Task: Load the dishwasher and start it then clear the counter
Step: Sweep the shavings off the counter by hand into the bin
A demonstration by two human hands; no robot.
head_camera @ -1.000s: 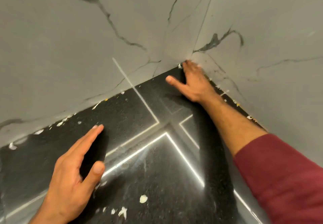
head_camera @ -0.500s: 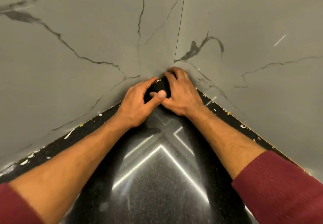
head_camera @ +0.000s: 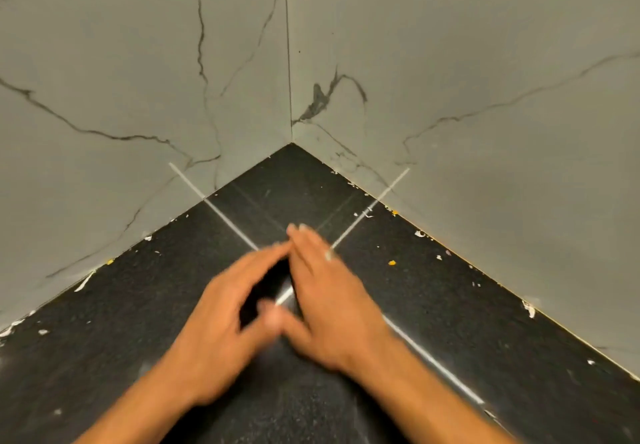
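Bench [head_camera: 433,305] of black speckled stone lies under your hands, left hand [head_camera: 228,322] and right hand [head_camera: 332,308] blurred, fingertips touching, cupped together; whether they hold anything, you cannot tell. Pale crumbs [head_camera: 420,234] scatter beyond, along grey veined marble walls [head_camera: 485,79].

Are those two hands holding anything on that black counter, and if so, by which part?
It cannot be told. The left hand and right hand are cupped together on the black counter, blurred, with only a dark gap between them.

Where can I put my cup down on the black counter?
The corner patch of the counter, between the two grey walls and the fingertips, is bare. The middle is taken by the left hand and right hand. Crumbs dot the edges.
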